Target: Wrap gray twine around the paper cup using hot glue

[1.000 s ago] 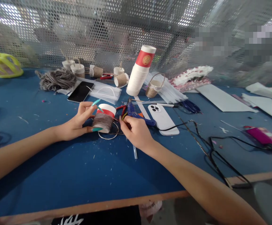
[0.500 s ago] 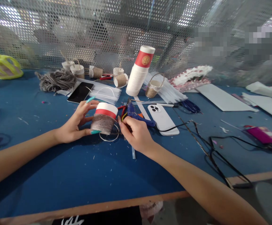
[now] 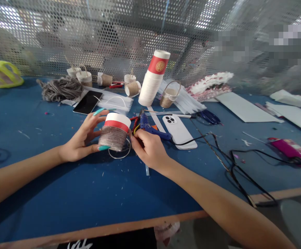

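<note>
A paper cup (image 3: 117,121) with a white and red band is wrapped round its side with brown-grey cord (image 3: 112,137). My left hand (image 3: 81,140) grips it from the left, fingers and thumb at opposite ends, holding it tilted above the table. On the cup's right side, my right hand (image 3: 151,147) has thumb and forefinger pinched by the windings, apparently on the cord; the fingertips partly hide it. Beneath the cup shows a thin pale loop (image 3: 119,157). Just beyond my right hand lie a blue glue gun (image 3: 152,130) and red-handled pliers (image 3: 135,121).
A leaning stack of paper cups (image 3: 150,86) stands behind, near small cord-wrapped baskets (image 3: 168,98). Grey yarn (image 3: 62,89) and a dark phone (image 3: 88,102) lie back left. A white phone (image 3: 180,133) and black cables (image 3: 233,166) are on the right.
The cup has tipped slightly, its lower end shifting a little left and down in my left hand. My right hand stays pinched beside it. The view has shifted slightly.
</note>
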`<state>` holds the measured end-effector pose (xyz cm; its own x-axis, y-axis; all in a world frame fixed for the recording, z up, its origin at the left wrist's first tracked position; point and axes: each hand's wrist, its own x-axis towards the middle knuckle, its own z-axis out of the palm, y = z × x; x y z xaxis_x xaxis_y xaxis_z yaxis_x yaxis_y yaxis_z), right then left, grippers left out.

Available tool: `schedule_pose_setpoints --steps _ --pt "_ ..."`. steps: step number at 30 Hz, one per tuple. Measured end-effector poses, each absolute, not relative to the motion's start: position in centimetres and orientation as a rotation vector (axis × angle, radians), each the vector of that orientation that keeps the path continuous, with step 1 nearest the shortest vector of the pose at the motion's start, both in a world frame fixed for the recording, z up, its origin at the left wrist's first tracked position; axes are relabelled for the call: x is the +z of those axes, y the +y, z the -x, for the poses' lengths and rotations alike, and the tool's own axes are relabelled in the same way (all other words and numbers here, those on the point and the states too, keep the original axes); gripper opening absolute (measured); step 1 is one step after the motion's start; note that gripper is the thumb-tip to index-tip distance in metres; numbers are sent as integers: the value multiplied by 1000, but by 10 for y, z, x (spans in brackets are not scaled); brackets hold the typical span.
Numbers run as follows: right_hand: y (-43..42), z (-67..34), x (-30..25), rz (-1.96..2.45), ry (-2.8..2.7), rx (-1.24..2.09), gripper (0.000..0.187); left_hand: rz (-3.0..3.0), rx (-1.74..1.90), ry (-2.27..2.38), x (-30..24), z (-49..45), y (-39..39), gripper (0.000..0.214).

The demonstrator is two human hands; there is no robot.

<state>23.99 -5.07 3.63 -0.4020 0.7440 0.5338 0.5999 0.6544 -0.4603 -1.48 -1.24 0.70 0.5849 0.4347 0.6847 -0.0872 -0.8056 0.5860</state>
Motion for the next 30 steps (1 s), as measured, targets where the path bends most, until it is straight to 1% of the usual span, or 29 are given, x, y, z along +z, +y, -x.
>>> schedule_pose_setpoints --steps 11,17,22,25,28,30 --pt "-53 -237 33 1064 -2125 136 22 -2209 1241 242 7 8 -20 79" --pt "-53 -235 32 1076 -2151 142 23 -2180 1280 287 2 5 -25 80" --pt "-53 -234 31 1082 -2182 202 18 -2187 1299 292 -2 5 -26 78" --pt "-54 -235 32 1071 -2137 209 15 -2194 1355 300 -5 5 -23 82" --pt "-55 -238 32 1075 -1999 122 5 -2218 1486 347 -6 4 -19 90" --pt "-55 -241 33 1067 -1911 45 18 -2221 1577 374 -6 3 -16 93"
